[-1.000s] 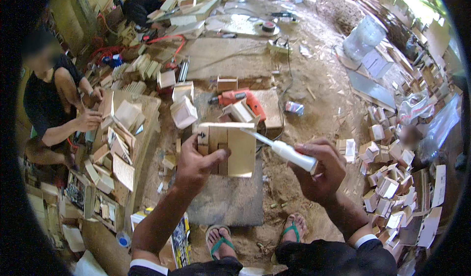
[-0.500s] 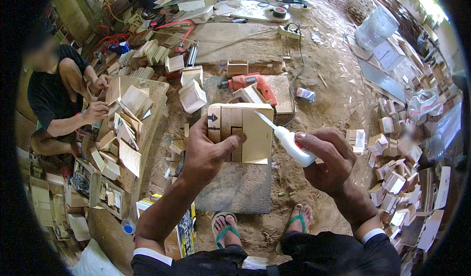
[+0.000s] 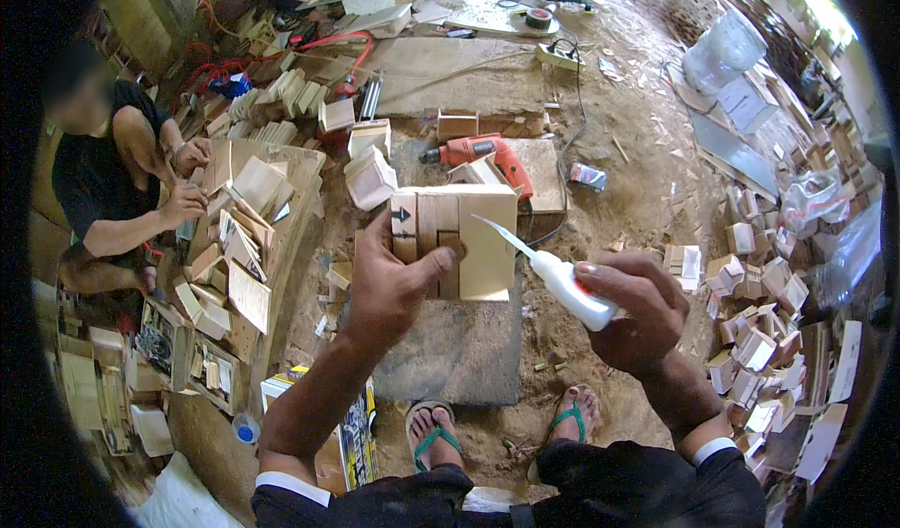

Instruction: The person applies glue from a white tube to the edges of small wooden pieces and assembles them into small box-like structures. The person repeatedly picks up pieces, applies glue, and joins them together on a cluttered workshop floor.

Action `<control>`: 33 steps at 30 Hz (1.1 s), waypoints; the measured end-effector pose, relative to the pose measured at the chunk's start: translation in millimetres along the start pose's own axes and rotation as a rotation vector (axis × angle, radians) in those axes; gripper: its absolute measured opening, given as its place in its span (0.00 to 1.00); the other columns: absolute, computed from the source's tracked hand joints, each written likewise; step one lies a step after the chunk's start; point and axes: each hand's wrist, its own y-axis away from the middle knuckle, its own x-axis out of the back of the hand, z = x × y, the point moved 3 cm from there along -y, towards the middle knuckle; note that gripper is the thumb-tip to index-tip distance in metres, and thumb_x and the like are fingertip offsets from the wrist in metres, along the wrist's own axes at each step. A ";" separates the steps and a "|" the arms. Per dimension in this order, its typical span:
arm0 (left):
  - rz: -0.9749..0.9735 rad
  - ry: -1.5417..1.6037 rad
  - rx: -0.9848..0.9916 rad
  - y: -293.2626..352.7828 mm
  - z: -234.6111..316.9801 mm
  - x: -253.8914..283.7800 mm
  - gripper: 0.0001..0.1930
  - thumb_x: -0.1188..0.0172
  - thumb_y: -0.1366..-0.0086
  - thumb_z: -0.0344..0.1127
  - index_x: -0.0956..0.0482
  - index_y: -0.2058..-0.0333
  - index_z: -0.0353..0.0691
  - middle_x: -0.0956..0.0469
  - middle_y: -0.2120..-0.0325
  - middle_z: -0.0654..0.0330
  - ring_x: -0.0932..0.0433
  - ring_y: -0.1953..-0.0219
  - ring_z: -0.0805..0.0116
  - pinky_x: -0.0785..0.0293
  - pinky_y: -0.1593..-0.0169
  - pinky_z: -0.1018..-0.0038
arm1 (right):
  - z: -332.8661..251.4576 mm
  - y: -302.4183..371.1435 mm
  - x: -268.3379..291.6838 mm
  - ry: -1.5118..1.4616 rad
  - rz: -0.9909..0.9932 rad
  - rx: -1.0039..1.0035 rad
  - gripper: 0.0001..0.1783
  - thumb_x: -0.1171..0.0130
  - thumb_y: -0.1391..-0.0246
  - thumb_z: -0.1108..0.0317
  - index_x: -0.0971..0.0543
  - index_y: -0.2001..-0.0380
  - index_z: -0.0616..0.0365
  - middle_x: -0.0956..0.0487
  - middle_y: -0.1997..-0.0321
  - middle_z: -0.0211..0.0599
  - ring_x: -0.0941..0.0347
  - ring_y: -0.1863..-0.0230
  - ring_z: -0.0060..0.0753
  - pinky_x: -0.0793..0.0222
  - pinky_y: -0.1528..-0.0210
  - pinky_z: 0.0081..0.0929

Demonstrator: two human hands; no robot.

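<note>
Bottle nozzle (image 3: 506,237) shifted leftward over wooden box (image 3: 480,251); red drill (image 3: 486,147) lies beyond.

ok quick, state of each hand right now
Left hand: closed, holding an arrow-marked wooden piece.
Right hand: closed, holding a thin-nozzled white squeeze bottle.

Floor (image 3: 621,211) brown, dusty, strewn with pale wood chips. Dark flat sheet (image 3: 459,359) laid on it close in; broad wooden board (image 3: 441,67) farther out. Low wooden counter (image 3: 305,167), left side. Upper left, a yellowish-brown wall (image 3: 131,17). Upper right, a bright opening (image 3: 816,3), glaring white.
</note>
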 end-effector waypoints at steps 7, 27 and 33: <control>0.138 -0.024 -0.110 -7.8 -1.5 12.2 0.18 0.35 0.42 0.21 0.27 0.52 0.31 0.18 0.60 0.55 0.18 0.59 0.69 0.21 0.52 0.71 | 5.4 7.0 -5.3 -0.227 -0.180 -0.203 0.17 0.31 0.60 0.72 0.15 0.62 0.51 0.18 0.68 0.38 0.19 0.68 0.37 0.23 0.67 0.30; 0.064 -0.077 -0.128 -2.2 8.1 1.3 0.19 0.36 0.43 0.20 0.28 0.52 0.32 0.19 0.62 0.55 0.18 0.62 0.71 0.19 0.59 0.73 | 8.3 5.1 -15.7 -0.199 -0.278 -0.080 0.15 0.37 0.55 0.74 0.17 0.61 0.51 0.18 0.64 0.36 0.19 0.66 0.35 0.23 0.67 0.29; 0.062 -0.109 -0.211 -3.4 7.1 2.0 0.17 0.37 0.41 0.22 0.27 0.52 0.32 0.19 0.61 0.57 0.19 0.59 0.72 0.23 0.53 0.74 | 8.0 5.1 -11.1 -0.204 -0.239 -0.091 0.15 0.36 0.56 0.74 0.17 0.61 0.52 0.18 0.64 0.37 0.18 0.66 0.37 0.22 0.66 0.29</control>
